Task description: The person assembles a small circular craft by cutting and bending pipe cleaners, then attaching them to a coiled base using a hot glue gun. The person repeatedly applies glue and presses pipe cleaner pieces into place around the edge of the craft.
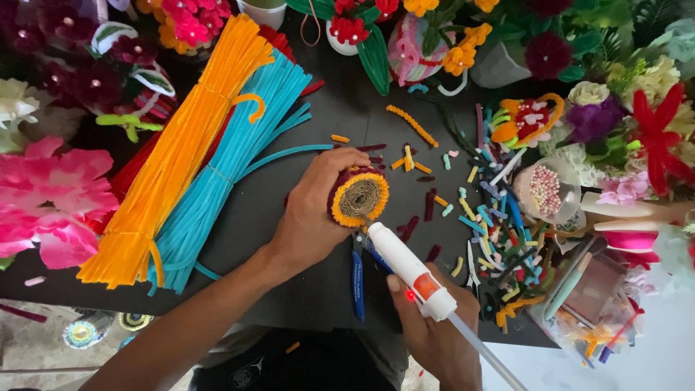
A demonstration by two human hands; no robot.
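Black tabletop (pixel 289 239), littered with clippings: left hand (pixel 311 213) wraps the soft, light pipe-cleaner coil (pixel 359 197) by its side; right hand (pixel 434 329) grips the glue gun (pixel 409 271), nozzle beside the rim.

Single head-worn view, looking steeply down, close over dark table (pixel 304 289), both hands in frame

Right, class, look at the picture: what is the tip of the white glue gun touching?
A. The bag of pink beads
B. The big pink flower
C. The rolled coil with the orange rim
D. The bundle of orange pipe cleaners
C: the right hand holds the glue gun with its tip at the lower edge of the rolled coil, which the left hand grips.
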